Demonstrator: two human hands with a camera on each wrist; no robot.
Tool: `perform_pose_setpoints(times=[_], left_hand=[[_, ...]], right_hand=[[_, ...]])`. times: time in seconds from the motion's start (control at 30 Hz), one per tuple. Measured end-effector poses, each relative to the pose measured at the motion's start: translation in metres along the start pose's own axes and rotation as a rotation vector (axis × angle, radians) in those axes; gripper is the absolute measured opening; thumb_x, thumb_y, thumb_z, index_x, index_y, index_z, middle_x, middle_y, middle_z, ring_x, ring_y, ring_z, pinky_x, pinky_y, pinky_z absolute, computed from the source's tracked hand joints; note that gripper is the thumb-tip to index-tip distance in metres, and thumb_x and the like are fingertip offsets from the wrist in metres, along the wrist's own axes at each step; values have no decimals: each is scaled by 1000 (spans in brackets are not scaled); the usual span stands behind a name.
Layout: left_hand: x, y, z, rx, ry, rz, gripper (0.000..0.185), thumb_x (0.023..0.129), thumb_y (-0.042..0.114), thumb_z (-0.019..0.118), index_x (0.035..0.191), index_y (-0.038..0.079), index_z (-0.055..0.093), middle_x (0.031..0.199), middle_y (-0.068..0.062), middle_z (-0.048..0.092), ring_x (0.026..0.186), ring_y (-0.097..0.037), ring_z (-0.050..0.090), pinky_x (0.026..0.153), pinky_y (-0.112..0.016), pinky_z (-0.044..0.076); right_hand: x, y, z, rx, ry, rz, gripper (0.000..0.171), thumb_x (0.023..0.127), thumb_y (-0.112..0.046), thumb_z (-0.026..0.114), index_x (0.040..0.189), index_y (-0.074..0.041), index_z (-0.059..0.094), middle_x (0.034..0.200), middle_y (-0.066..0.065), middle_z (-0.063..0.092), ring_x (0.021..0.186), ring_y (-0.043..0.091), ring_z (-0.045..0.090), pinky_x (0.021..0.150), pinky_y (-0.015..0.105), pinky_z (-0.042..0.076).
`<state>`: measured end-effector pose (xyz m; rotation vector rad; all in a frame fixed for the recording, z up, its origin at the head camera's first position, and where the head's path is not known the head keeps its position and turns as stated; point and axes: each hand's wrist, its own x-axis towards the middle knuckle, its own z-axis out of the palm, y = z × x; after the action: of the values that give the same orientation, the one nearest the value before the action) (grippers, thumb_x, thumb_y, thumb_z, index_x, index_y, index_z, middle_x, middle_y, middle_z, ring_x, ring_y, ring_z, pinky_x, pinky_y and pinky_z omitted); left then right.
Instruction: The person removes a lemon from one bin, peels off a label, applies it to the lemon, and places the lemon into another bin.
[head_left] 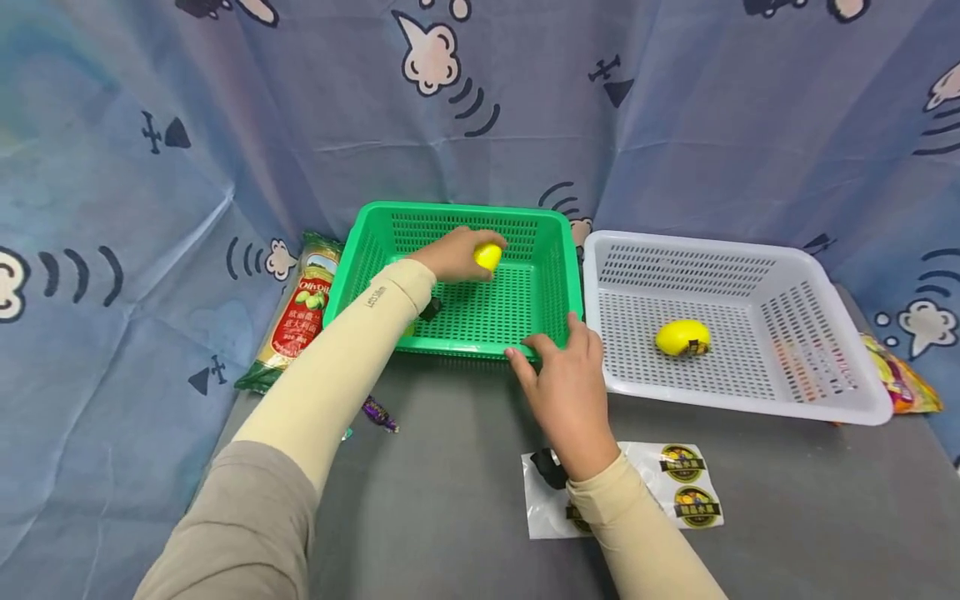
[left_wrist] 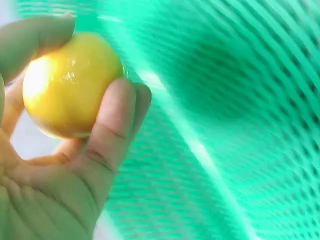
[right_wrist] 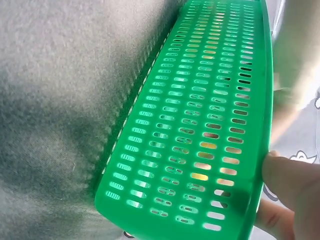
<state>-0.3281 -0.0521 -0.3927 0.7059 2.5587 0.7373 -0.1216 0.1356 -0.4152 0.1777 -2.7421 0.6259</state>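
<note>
A shiny yellow lemon (left_wrist: 75, 87) is gripped between the thumb and fingers of my left hand (head_left: 457, 255). This hand is over the inside of the green basket (head_left: 450, 344), whose slotted walls fill much of the left wrist view. My right hand (head_left: 567, 387) holds the basket's near rim close to its right corner. There, the thumb (right_wrist: 290, 175) lies against the rim and the fingers reach over it. Part of a yellow-green thing (head_left: 410, 328) shows in the basket's near left corner, mostly hidden by my left forearm.
To the right stands a white basket (head_left: 742, 407) with a stickered lemon (head_left: 684, 337) inside. A sheet of round stickers (head_left: 681, 502) lies in front, partly under my right forearm. A red-and-green pasta bag (head_left: 294, 321), a purple-wrapped candy (head_left: 380, 413) and a colourful packet (head_left: 903, 379) lie around.
</note>
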Motion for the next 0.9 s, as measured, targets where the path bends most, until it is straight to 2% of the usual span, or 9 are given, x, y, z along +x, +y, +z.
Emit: perform_pose_setpoints(times=[0.13, 0.23, 0.33, 0.43, 0.53, 0.63, 0.7, 0.8, 0.9], left_hand=[[-52, 39, -13, -183, 146, 113, 59, 99, 21, 77, 154, 22, 56, 141, -9, 56, 114, -27, 54, 91, -40, 53], [-108, 71, -1, -279, 263, 110, 57, 97, 21, 79, 150, 24, 60, 134, -7, 58, 108, -26, 56, 86, -40, 55], [-167, 92, 37, -315, 346, 15, 58, 94, 25, 83, 148, 31, 63, 125, -8, 57, 104, -25, 56, 82, -40, 55], [-204, 99, 93, -336, 373, -104, 59, 92, 26, 86, 146, 34, 65, 118, -8, 54, 100, -26, 56, 77, -40, 53], [-210, 93, 146, -318, 375, -175, 57, 89, 23, 88, 142, 28, 68, 113, -8, 55, 100, -28, 55, 75, -39, 50], [-202, 82, 183, -275, 390, -197, 56, 87, 22, 89, 139, 20, 70, 106, -9, 53, 97, -28, 52, 76, -39, 47], [-197, 77, 194, -248, 406, -194, 57, 85, 22, 90, 138, 17, 70, 103, -10, 52, 94, -28, 51, 76, -39, 47], [-197, 77, 198, -173, 429, -184, 59, 84, 27, 91, 139, 18, 70, 107, -14, 55, 96, -31, 50, 76, -40, 47], [-203, 86, 195, -34, 484, -161, 69, 84, 37, 91, 147, 24, 66, 134, -25, 55, 111, -40, 49, 84, -46, 44]], right_hand=[[1, 1, -3, -22, -1, -7, 34, 98, -35, 79, 109, -3, 80, 143, 46, 47, 135, 61, 41, 112, 64, 37], [1, 2, -5, -30, -8, 2, 35, 98, -35, 78, 110, -2, 80, 144, 46, 47, 135, 61, 41, 112, 64, 38], [2, 2, -6, -34, -18, 10, 36, 99, -36, 78, 111, -2, 80, 144, 45, 47, 136, 61, 40, 113, 65, 37], [2, 1, -5, -33, -33, 19, 38, 99, -37, 77, 113, -2, 80, 146, 44, 46, 137, 60, 39, 113, 65, 37], [2, 1, -4, -33, -48, 33, 39, 100, -39, 76, 115, -3, 79, 148, 43, 45, 139, 59, 37, 114, 65, 36], [2, 0, -3, -32, -60, 51, 40, 101, -40, 74, 117, -4, 79, 151, 42, 43, 141, 57, 36, 113, 65, 37], [3, 0, -4, -27, -80, 57, 41, 102, -41, 73, 119, -4, 78, 152, 42, 42, 142, 57, 35, 114, 65, 37], [2, 0, -11, 10, -144, 65, 45, 104, -43, 69, 127, -5, 76, 157, 40, 37, 145, 57, 33, 115, 67, 36], [-4, 4, -29, 92, -176, 74, 46, 105, -41, 67, 134, -7, 72, 161, 34, 37, 147, 55, 33, 115, 69, 33]])
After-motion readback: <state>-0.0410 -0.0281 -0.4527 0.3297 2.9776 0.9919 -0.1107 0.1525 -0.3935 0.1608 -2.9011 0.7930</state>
